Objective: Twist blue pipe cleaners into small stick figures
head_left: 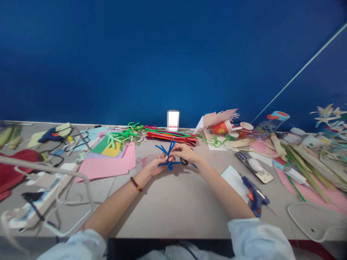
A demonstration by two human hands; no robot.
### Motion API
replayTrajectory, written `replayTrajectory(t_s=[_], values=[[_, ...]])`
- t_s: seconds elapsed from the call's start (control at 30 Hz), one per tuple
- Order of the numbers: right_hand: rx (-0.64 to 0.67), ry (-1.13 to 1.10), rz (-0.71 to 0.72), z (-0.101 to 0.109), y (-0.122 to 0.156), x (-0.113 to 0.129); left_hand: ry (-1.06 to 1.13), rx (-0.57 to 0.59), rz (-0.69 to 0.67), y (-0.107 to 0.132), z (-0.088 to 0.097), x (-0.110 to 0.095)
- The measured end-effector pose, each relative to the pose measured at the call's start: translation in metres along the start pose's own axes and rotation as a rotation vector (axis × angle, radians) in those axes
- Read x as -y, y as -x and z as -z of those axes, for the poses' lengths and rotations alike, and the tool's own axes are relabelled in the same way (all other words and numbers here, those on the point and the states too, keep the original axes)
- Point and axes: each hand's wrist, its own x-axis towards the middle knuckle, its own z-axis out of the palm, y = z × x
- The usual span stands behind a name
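Observation:
Above the middle of the table, a small figure of twisted blue pipe cleaners (170, 166) is held between both hands. Its several arms stick out upward and sideways, with a rounded coil at the near end. My left hand (158, 164) pinches it from the left side. From the right, the fingers of my right hand (184, 153) close on its upper part near the crossing point. Scissors with dark handles (184, 161) seem to lie just under my right hand, mostly covered by it. Behind the hands lies a bundle of red, orange and purple pipe cleaners (173, 137).
Pink paper sheets (105, 166) and green pipe cleaner pieces (115, 138) lie to the left. A power strip (43, 198) with white cables stands at the far left. On the right are a blue glue gun (255, 195), a phone (264, 175), paper cups (222, 127) and dried husks (306, 168).

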Motion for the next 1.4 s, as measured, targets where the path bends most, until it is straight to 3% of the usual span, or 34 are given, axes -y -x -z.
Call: replayTrajectory(t_s=[0.2,0.37,0.5,0.63,0.77,0.97,1.23,1.4], values=[[-0.106,0.101,0.057,0.002,-0.002,0.001,0.114,-0.100,0.044,-0.004,0.005,0.006],[-0.213,0.133,0.063,0.001,-0.008,-0.010,0.083,-0.263,0.030,-0.008,-0.001,0.002],[-0.355,0.196,0.035,0.002,-0.013,-0.020,-0.145,-0.452,-0.115,-0.011,-0.003,0.003],[-0.452,0.303,-0.007,-0.003,-0.016,-0.026,-0.467,-0.542,-0.247,-0.008,-0.005,0.004],[-0.503,0.351,-0.017,-0.009,-0.017,-0.032,-0.747,-0.563,-0.347,-0.003,-0.007,0.005],[-0.439,0.353,-0.015,-0.010,-0.016,-0.029,-0.851,-0.570,-0.354,-0.003,-0.002,0.008],[-0.368,0.414,0.021,-0.010,-0.015,-0.028,-0.868,-0.542,-0.342,0.000,-0.002,0.005],[-0.357,0.469,0.064,-0.010,-0.014,-0.025,-0.725,-0.515,-0.331,-0.001,-0.003,0.002]])
